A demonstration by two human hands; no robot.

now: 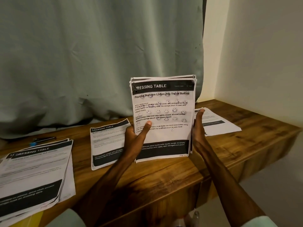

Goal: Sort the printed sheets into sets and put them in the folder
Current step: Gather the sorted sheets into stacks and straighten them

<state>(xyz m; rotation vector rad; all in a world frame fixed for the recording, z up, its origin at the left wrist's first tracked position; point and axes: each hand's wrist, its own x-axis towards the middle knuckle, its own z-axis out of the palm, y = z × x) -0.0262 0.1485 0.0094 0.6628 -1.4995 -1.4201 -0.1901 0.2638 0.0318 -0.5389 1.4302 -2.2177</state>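
Paper stack (164,133) hides the left hand's (134,139) fingers behind it.

- The left hand (132,140) grips the stack of sheets (164,133) by its left edge, with the thumb on the front page.
- The right hand (198,128) lies flat against the stack's right edge.
- The stack stands upright on the wooden table (164,177).
- The left pile (36,174), middle pile (106,145) and right pile (218,123) lie flat on the table.
- A green curtain (98,54) hangs behind.
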